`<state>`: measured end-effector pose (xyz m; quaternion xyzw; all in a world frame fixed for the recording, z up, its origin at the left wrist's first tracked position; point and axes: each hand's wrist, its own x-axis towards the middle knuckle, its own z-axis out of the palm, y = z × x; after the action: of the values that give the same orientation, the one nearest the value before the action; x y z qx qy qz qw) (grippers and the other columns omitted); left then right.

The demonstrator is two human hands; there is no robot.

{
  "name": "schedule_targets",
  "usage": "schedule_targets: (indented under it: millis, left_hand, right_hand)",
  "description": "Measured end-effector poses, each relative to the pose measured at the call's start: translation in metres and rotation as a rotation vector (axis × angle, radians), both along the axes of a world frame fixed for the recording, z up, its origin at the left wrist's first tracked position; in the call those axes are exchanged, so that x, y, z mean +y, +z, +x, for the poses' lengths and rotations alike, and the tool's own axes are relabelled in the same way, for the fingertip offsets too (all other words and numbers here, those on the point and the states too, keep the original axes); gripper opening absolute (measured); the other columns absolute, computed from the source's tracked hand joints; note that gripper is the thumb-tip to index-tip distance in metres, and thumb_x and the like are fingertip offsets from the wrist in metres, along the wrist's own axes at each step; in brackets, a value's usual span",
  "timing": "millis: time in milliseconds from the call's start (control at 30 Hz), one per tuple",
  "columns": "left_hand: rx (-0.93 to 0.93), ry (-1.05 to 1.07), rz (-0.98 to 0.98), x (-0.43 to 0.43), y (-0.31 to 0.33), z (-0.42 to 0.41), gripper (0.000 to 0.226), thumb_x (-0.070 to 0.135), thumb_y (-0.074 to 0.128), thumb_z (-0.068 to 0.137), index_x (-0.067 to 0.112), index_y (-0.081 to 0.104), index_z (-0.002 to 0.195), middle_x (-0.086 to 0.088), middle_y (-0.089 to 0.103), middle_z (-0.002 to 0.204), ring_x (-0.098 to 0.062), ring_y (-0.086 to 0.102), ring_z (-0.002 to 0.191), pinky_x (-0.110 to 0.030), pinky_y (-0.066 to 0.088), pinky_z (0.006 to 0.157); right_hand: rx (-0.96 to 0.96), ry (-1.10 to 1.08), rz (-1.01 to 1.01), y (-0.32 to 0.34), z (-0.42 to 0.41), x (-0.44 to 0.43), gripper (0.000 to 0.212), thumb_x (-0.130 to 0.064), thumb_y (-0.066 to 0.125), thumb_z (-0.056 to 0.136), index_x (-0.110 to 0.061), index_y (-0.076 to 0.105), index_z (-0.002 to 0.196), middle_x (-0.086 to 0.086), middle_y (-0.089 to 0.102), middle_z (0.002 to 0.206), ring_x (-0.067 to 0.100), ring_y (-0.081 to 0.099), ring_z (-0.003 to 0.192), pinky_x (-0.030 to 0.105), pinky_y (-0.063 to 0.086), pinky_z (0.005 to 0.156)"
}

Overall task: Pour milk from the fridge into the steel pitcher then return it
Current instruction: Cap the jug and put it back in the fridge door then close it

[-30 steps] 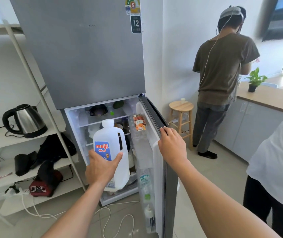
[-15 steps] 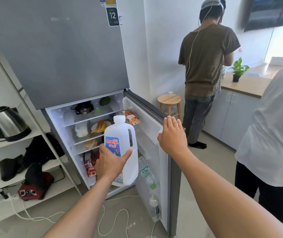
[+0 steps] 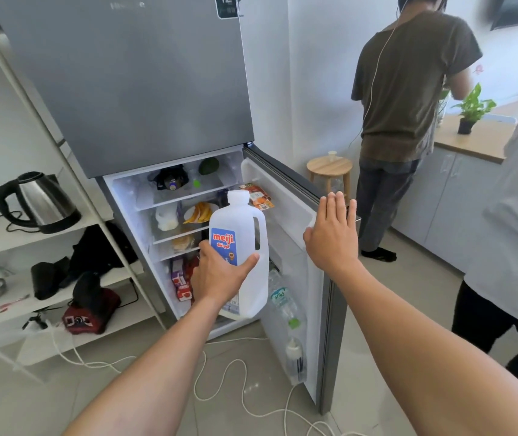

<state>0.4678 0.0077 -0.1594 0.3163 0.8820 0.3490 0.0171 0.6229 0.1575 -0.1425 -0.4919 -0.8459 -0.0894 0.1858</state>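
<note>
One head view covers the scene. The left hand (image 3: 220, 278) grips the milk jug (image 3: 245, 221) as before, thumb across the front below the label and the other fingers (image 3: 203, 248) curled round the far side. The jug is upright in the air in front of the open lower compartment of the fridge (image 3: 125, 73), resting on no shelf. The fridge door (image 3: 295, 278) stands wider open than a second ago. The right hand (image 3: 333, 237), earlier hooked over the door's top edge, is now flat at that edge, fingers (image 3: 335, 206) straight and pressed together.

A white milk jug (image 3: 245, 247) is gripped upright by the left hand (image 3: 216, 275) before the open fridge (image 3: 144, 89); the right hand (image 3: 333, 237) is held flat against the fridge door (image 3: 298, 247).
</note>
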Motion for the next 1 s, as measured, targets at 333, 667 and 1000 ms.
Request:
schedule_targets:
  millis: [333,667,1000]
  left_hand:
    - [-0.162,-0.12,0.11,-0.02,-0.022,-0.026,0.085,0.055,0.082,0.07,0.022,0.031,0.129,0.007,0.056,0.117,-0.016,0.057,0.1,-0.031,0.045,0.076]
    - [-0.337,-0.204,0.109,-0.035,-0.069,-0.08,0.082,0.052,0.085,0.066,0.028,0.031,0.123,0.009,0.061,0.116,-0.018,0.064,0.105,-0.037,0.052,0.087]
    - [-0.598,-0.289,0.09,-0.001,-0.144,-0.155,0.101,0.059,0.089,0.054,0.03,0.034,0.134,0.012,0.058,0.13,-0.01,0.06,0.117,-0.041,0.052,0.1]
  right_hand:
    - [0.356,0.498,-0.408,-0.032,-0.048,-0.038,0.044,-0.036,0.036,0.103,-0.013,0.038,0.14,0.006,0.045,0.139,0.026,0.05,0.122,0.044,0.045,0.098]
    - [0.391,0.496,-0.766,-0.058,-0.108,-0.048,0.029,-0.035,0.039,0.102,-0.011,0.054,0.113,0.009,0.067,0.095,0.03,0.064,0.082,0.047,0.054,0.075]
    - [0.119,0.395,-0.818,-0.131,-0.172,-0.018,0.022,-0.025,0.039,0.102,-0.007,0.049,0.11,0.014,0.063,0.106,0.031,0.06,0.093,0.037,0.048,0.077]
